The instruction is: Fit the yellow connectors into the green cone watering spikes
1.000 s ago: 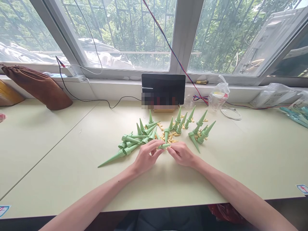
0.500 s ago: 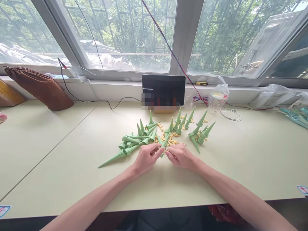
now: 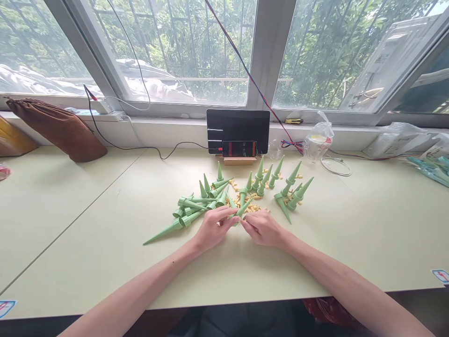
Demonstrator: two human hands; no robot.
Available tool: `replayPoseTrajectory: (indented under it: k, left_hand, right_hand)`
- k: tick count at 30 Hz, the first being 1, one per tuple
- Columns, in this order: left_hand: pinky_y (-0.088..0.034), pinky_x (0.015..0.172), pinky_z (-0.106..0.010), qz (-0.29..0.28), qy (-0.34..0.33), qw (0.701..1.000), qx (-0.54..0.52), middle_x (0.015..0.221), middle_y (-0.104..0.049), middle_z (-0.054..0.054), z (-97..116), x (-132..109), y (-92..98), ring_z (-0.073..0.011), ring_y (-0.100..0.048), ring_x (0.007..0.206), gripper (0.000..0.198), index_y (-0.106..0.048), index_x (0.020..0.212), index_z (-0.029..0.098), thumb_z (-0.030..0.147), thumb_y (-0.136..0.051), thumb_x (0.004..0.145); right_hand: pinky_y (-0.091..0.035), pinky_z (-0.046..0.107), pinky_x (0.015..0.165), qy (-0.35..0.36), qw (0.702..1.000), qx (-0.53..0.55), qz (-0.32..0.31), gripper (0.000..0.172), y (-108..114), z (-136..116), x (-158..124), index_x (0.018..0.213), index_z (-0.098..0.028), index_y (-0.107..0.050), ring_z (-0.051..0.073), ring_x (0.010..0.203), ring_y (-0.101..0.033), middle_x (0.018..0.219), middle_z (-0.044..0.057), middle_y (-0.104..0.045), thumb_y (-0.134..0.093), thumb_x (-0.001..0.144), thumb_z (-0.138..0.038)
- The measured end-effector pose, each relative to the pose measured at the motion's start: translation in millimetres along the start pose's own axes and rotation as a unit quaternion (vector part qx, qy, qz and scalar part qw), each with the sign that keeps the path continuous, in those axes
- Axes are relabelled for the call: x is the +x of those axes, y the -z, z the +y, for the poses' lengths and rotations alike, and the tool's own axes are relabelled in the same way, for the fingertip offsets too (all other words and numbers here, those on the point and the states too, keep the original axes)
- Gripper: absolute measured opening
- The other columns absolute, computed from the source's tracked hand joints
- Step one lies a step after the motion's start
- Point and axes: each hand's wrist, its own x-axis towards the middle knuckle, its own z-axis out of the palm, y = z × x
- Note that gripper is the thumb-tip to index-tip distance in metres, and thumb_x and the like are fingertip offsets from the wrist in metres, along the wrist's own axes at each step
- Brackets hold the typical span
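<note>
My left hand [image 3: 215,228] is closed on a green plastic watering spike [image 3: 244,207], whose pointed end leans up to the right. Facing it, my right hand [image 3: 261,226] pinches a small yellow valve [image 3: 245,220] close to the spike's lower end; fingers cover most of this piece. Behind my hands lies a loose heap of yellow valves [image 3: 257,207]. Left of them are piled several green spikes [image 3: 192,210], mostly lying down with hollow caps showing. To the right, several more spikes [image 3: 296,196] stand upright, with yellow valves sticking out of their sides.
At the back, a phone [image 3: 240,149] leans on a dark tablet [image 3: 238,124] above a cardboard stand [image 3: 240,161]. A brown drawstring bag [image 3: 66,135] lies back left. Right of the tablet are a bagged cup [image 3: 318,142], a coiled white cable [image 3: 336,167] and a yellow cutter [image 3: 293,121].
The spike in my left hand has tipped further to the right, its point lower than before. Both hands stay in nearly the same place.
</note>
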Motion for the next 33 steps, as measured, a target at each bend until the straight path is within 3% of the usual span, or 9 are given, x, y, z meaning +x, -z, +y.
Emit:
replayPoseTrajectory:
  k: [11,17,21,25,29,33]
  left_hand:
    - [-0.052,0.053,-0.022,0.020,-0.018,0.999,-0.043,0.085,-0.072,-0.010,1,-2,-2.3,-0.0146,-0.064,0.071,0.025,-0.075,0.106,0.016,0.030,-0.058,0.094]
    - [-0.054,0.054,-0.021,0.034,-0.111,0.992,-0.039,0.107,-0.073,-0.013,1,-3,-2.2,-0.0165,-0.068,0.083,0.025,-0.072,0.114,0.021,0.020,-0.059,0.094]
    - [-0.060,0.073,-0.027,0.047,-0.189,0.981,-0.013,0.114,-0.069,-0.010,0,-6,-4.3,-0.0150,-0.069,0.088,0.040,-0.065,0.127,0.027,0.010,-0.060,0.091]
    - [-0.059,0.072,-0.024,0.057,-0.208,0.976,0.000,0.119,-0.066,-0.010,0,-7,-6.6,-0.0120,-0.069,0.083,0.047,-0.060,0.132,0.028,0.006,-0.060,0.090]
    - [-0.055,0.058,-0.020,0.083,-0.166,0.982,0.042,0.112,-0.068,-0.008,7,-4,-6.8,-0.0078,-0.063,0.066,0.034,-0.066,0.122,0.027,0.012,-0.060,0.092]
    - [-0.050,0.052,-0.018,0.056,-0.107,0.992,0.041,0.110,-0.069,-0.009,11,-2,-7.6,-0.0095,-0.063,0.068,0.029,-0.066,0.121,0.023,0.017,-0.055,0.095]
  right_hand:
    - [-0.026,0.026,0.052,-0.035,0.996,0.081,-0.014,0.036,-2,-1,-3,0.067,-0.021,-0.037,0.011,0.050,-0.027,0.057,-0.004,-0.036,-0.031,0.102,-0.026]
    - [-0.035,0.024,0.053,-0.073,0.983,0.166,0.005,0.042,-1,-3,-2,0.071,-0.019,-0.052,0.011,0.049,-0.042,0.054,-0.002,-0.046,-0.030,0.103,-0.034]
    - [-0.035,0.024,0.050,-0.154,0.942,0.298,0.012,0.048,2,-8,2,0.062,-0.019,-0.046,0.010,0.048,-0.041,0.053,-0.002,-0.045,-0.035,0.102,-0.043]
    - [-0.031,0.024,0.045,-0.211,0.893,0.398,-0.006,0.048,4,-13,5,0.061,-0.019,-0.044,0.009,0.045,-0.035,0.051,-0.004,-0.041,-0.040,0.099,-0.049]
    - [-0.025,0.024,0.041,-0.252,0.857,0.450,0.003,0.050,5,-14,8,0.059,-0.020,-0.042,0.007,0.041,-0.027,0.048,-0.006,-0.034,-0.046,0.095,-0.054]
    - [-0.022,0.024,0.038,-0.275,0.838,0.472,0.019,0.053,5,-11,9,0.055,-0.020,-0.039,0.007,0.039,-0.025,0.046,-0.007,-0.028,-0.048,0.094,-0.054]
